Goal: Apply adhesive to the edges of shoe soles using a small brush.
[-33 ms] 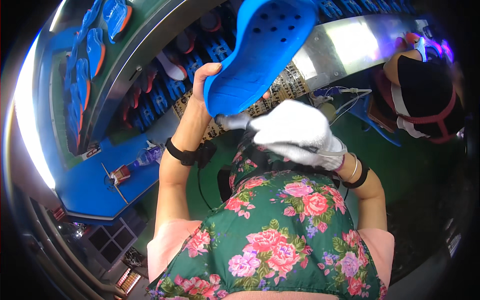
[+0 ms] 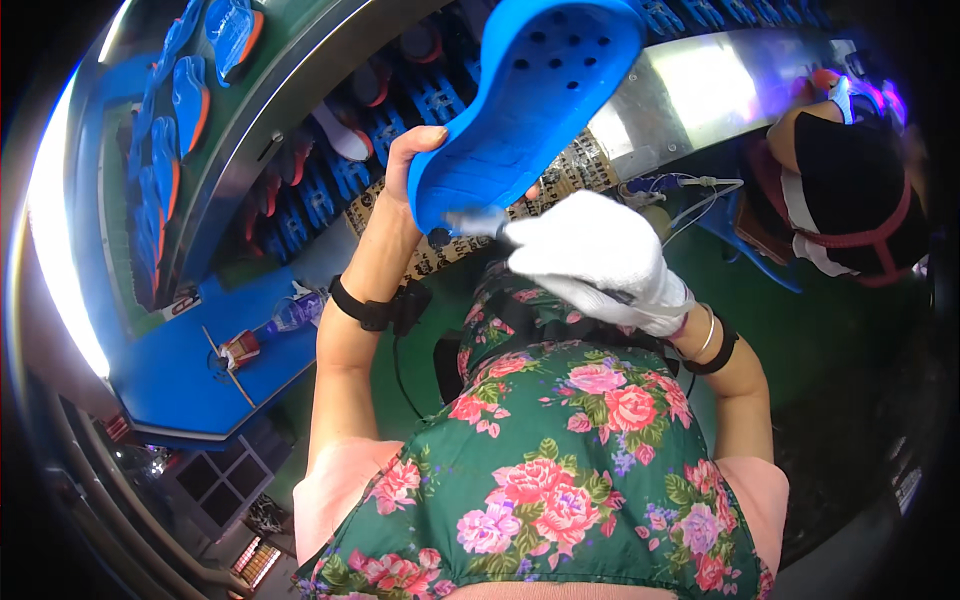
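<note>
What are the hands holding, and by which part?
Left hand: the blue sole, by its end without holes. Right hand: a blurred tool, by its right end.

From my end of the feed, the one place I can make out print is the brown strip (image 2: 588, 172), where dark capital letters run in rows, partly covered by the blue shoe (image 2: 490, 150). On the small red-and-white patch (image 2: 183, 304) at the blue table (image 2: 175, 375), any marks are too small for me to read.
</note>
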`<act>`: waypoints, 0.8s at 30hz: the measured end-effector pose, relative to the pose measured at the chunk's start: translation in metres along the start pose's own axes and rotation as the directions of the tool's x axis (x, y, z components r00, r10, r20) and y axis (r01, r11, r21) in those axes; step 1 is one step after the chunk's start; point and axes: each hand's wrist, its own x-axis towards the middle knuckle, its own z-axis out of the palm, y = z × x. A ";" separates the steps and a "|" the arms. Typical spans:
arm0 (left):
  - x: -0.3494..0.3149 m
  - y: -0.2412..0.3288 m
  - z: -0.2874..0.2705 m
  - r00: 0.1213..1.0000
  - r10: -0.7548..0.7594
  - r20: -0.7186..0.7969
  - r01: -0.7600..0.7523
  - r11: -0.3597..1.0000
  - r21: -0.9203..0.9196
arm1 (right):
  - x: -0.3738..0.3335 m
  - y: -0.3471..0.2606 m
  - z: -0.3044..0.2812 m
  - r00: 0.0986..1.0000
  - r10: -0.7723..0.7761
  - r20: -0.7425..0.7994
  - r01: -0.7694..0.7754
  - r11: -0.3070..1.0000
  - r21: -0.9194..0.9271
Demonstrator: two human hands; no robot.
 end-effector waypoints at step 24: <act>0.024 0.004 0.009 0.968 0.250 0.030 -0.250 0.968 -0.003 | 0.001 0.007 0.011 0.890 0.436 0.135 -0.447 0.771 0.454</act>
